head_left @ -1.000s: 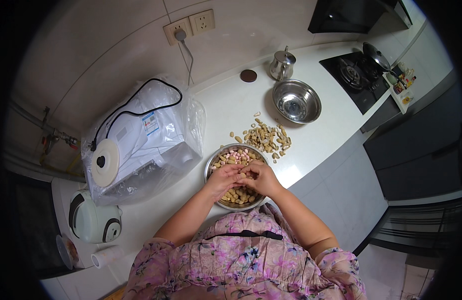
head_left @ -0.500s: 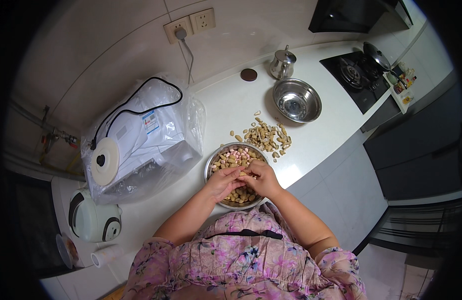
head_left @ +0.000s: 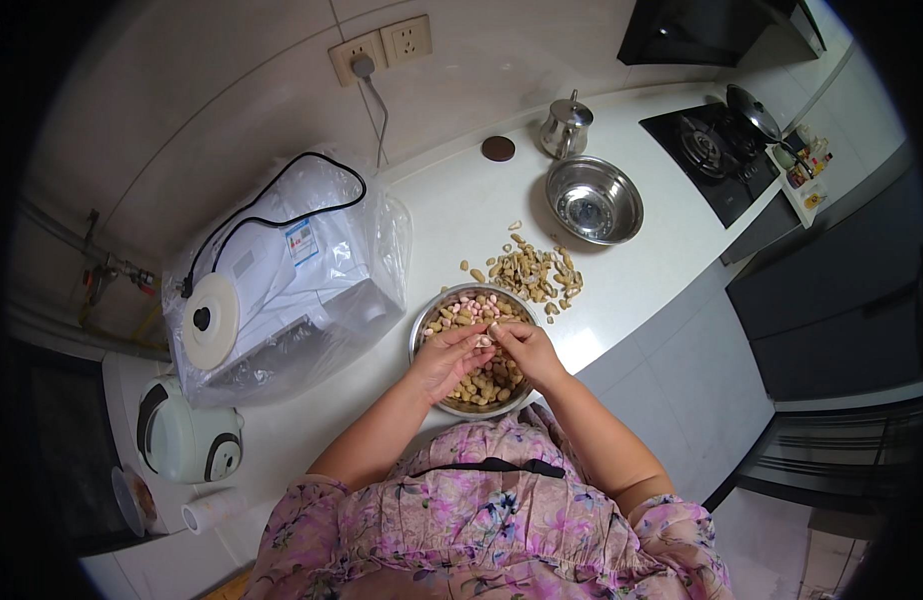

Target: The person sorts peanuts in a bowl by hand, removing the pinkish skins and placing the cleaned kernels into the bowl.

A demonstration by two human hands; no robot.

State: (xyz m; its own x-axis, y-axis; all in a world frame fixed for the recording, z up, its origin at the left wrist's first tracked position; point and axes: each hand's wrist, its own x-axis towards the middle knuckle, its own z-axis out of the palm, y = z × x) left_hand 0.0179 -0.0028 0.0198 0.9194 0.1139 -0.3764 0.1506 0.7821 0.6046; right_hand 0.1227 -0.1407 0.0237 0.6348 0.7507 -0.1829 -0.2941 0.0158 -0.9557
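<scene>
A steel bowl (head_left: 419,330) full of peanuts, some in shell and some pink shelled kernels, stands at the near edge of the white counter. Over it my left hand (head_left: 448,358) and my right hand (head_left: 523,350) meet, fingertips pinched together on one peanut (head_left: 487,340). Behind the bowl lies a heap of empty peanut shells (head_left: 530,271) on the counter.
An empty steel bowl (head_left: 594,201), a small steel kettle (head_left: 566,127) and a brown round lid (head_left: 498,148) stand at the back right. A white appliance wrapped in clear plastic (head_left: 282,285) fills the left. A gas hob (head_left: 717,155) is far right, a rice cooker (head_left: 182,435) lower left.
Both hands stay over the bowl; the fingers have shifted slightly while working a peanut between them. Nothing else moved.
</scene>
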